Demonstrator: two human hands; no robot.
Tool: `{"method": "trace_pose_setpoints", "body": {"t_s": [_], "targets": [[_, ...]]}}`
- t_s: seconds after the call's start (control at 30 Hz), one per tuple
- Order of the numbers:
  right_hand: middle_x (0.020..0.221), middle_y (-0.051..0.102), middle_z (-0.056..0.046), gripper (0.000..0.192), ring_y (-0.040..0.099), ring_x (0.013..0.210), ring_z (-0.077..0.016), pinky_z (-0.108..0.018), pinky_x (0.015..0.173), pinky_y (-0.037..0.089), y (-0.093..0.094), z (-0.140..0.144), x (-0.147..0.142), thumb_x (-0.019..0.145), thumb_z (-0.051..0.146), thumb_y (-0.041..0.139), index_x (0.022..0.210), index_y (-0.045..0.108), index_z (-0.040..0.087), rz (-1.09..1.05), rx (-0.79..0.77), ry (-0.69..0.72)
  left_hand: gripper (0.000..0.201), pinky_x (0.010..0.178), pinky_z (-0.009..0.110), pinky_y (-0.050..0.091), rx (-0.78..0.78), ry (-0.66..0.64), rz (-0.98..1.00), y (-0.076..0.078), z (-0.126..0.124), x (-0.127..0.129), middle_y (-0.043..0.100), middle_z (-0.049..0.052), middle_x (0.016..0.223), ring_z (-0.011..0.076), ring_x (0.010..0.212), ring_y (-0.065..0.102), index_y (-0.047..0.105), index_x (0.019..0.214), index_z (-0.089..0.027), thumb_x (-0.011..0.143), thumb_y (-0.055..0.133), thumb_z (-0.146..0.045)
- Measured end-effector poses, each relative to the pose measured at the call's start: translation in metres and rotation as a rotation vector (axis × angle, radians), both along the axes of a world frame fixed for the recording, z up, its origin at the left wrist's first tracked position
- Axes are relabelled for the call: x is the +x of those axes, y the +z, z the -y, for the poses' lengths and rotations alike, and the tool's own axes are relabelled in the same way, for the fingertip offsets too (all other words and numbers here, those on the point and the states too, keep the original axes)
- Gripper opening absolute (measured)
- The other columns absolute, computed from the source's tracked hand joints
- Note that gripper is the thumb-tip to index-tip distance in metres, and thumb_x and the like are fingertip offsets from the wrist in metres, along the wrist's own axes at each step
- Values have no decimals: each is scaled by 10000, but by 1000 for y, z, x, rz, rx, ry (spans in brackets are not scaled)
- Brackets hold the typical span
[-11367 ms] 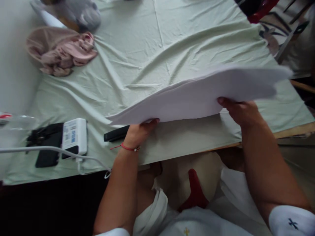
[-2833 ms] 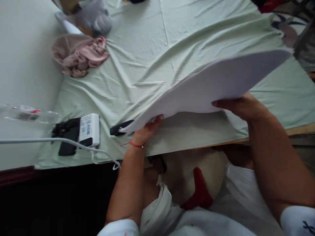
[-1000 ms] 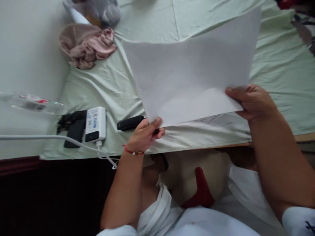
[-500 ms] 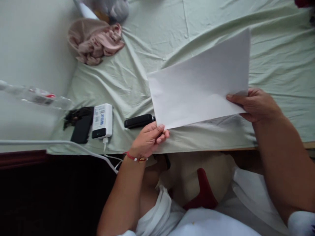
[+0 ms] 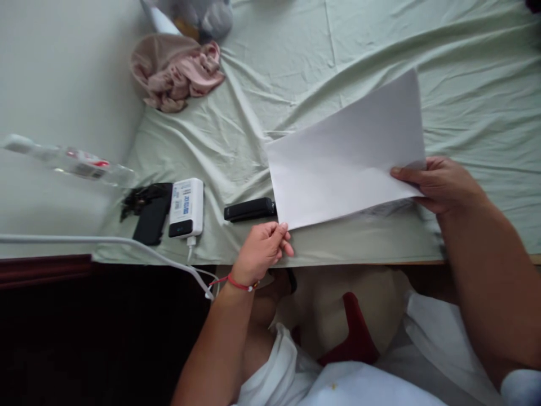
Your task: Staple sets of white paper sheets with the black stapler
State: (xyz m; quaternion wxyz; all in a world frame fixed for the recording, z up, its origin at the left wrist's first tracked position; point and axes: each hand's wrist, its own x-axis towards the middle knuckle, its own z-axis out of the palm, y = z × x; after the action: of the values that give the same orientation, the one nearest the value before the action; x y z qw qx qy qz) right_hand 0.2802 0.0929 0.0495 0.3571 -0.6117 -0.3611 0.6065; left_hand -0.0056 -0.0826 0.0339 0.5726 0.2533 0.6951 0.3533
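White paper [image 5: 346, 158] held
L hand [image 5: 264, 248] pinches near-L corner; R hand [image 5: 450, 183] pinches R edge; blk item [image 5: 248, 210] left of paper.

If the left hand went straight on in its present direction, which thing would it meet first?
Most likely the white paper: the left hand points toward its near left corner. Whether the two touch there is hard to tell from this view.

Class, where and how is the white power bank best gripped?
Probably pinch the white power bank across its width, toward the far end, from above and the right: it lies flat, the black phone crowds its left side, and a white cable plug sits at its near end.
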Motion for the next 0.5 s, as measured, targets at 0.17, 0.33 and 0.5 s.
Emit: {"method": "trace_pose_setpoints", "body": {"t_s": [0.17, 0.33, 0.5], "targets": [[630, 725, -20, 237, 597, 507, -89, -157, 436, 494, 0, 2, -4, 752, 11, 806, 576, 749, 158, 31, -10, 30, 357, 359, 172, 241, 14, 38, 5, 4, 2, -2, 735, 77, 586, 48, 333, 375, 601, 747, -166, 889, 723, -470], [649, 737, -20, 192, 602, 503, -93, -163, 437, 497, -5, 5, -3, 745, 50, 833, 604, 769, 164, 3, 10, 41, 233, 374, 204, 274, 0, 36, -189, 5, 4, -9, 772, 80, 649, 76, 355, 411, 655, 760, -163, 888, 682, -356], [717, 770, -24, 137, 636, 548, -106, -174, 476, 529, -11, 6, 0, 700, 101, 911, 680, 792, 165, -6, 27, 42, 249, 452, 236, 318, 224, 66, -636, 10, 11, -9, 652, -13, 501, 112, 416, 470, 679, 678, -201, 916, 658, -271]]}}
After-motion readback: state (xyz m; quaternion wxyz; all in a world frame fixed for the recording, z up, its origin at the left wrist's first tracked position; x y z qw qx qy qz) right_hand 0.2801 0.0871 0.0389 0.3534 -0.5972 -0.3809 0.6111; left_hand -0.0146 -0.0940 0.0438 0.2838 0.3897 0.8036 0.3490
